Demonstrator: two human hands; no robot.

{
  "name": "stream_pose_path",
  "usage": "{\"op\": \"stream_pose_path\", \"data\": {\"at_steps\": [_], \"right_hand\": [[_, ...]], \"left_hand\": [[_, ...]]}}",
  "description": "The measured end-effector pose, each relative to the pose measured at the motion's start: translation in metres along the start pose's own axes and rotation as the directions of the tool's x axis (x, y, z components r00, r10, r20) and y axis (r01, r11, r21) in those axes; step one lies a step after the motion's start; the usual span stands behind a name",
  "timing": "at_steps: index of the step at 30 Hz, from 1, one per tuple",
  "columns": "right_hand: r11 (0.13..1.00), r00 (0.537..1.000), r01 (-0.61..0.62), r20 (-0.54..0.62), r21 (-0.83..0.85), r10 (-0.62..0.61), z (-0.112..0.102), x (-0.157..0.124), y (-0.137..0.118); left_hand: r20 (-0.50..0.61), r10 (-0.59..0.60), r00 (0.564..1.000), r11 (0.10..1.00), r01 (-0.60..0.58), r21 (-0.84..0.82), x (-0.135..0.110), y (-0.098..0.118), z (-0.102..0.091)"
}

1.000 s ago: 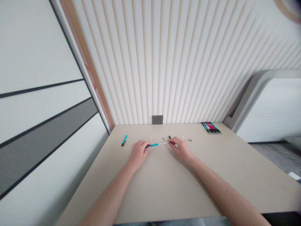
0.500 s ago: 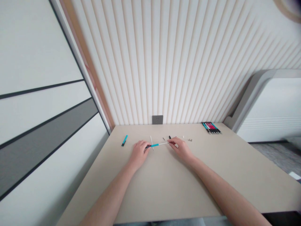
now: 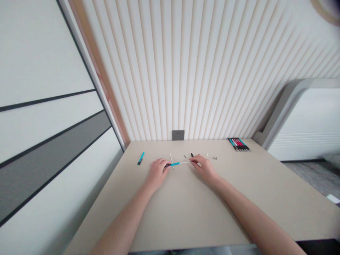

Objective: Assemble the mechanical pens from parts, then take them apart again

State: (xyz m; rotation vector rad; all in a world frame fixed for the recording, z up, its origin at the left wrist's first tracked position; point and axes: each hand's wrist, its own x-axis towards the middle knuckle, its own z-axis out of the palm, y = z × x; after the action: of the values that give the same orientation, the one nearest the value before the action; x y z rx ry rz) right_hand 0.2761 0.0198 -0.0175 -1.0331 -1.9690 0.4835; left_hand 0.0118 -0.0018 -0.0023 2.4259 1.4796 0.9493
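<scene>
My left hand (image 3: pixel 158 170) pinches the black end of a blue pen barrel (image 3: pixel 175 164), which points right. From the barrel's open end a thin white pen refill (image 3: pixel 185 162) sticks out, its far tip between the thumb and fingers of my right hand (image 3: pixel 203 165). Under the barrel, a second white refill (image 3: pixel 171 156) lies across on the table. Just beyond my right fingers sits a small black piece (image 3: pixel 192 154), partly hidden. A tiny dark spring-like part (image 3: pixel 185 156) rests to its left.
A blue and black pen part (image 3: pixel 141 158) lies at the left of the table (image 3: pixel 186 212). Several small pale and metallic pieces (image 3: pixel 215 158) are right of my right hand. A row of several pens (image 3: pixel 239 144) lies at the back right. A wall socket (image 3: pixel 178 135) is behind.
</scene>
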Motion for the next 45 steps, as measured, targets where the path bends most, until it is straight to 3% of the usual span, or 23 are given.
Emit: {"op": "stream_pose_path", "data": {"at_steps": [9, 17, 31, 37, 41, 45], "right_hand": [[1.0, 1.0, 0.006, 0.014, 0.025, -0.006, -0.001, -0.001, -0.004], [0.999, 0.995, -0.027, 0.099, 0.036, 0.023, 0.002, -0.004, -0.008], [0.993, 0.993, -0.096, 0.075, 0.07, 0.09, 0.005, -0.005, -0.014], [0.97, 0.975, -0.195, 0.139, 0.144, 0.175, 0.007, -0.006, -0.016], [0.977, 0.972, -0.184, 0.165, 0.104, 0.165, 0.005, -0.005, -0.021], [0.984, 0.982, -0.175, 0.076, 0.022, 0.173, 0.002, -0.004, -0.016]], "left_hand": [[0.001, 0.012, 1.0, 1.0, -0.012, -0.009, 0.0, 0.0, 0.0], [0.046, 0.054, 0.997, 0.998, -0.052, -0.035, 0.001, 0.004, -0.002], [0.055, 0.116, 0.992, 0.983, -0.107, -0.147, -0.001, 0.0, 0.0], [0.058, 0.112, 0.992, 0.985, -0.103, -0.136, -0.001, 0.0, 0.002], [0.036, 0.07, 0.997, 0.993, -0.066, -0.099, -0.001, 0.0, 0.003], [0.006, 0.031, 0.999, 0.996, -0.031, -0.087, -0.001, 0.0, 0.002]]}}
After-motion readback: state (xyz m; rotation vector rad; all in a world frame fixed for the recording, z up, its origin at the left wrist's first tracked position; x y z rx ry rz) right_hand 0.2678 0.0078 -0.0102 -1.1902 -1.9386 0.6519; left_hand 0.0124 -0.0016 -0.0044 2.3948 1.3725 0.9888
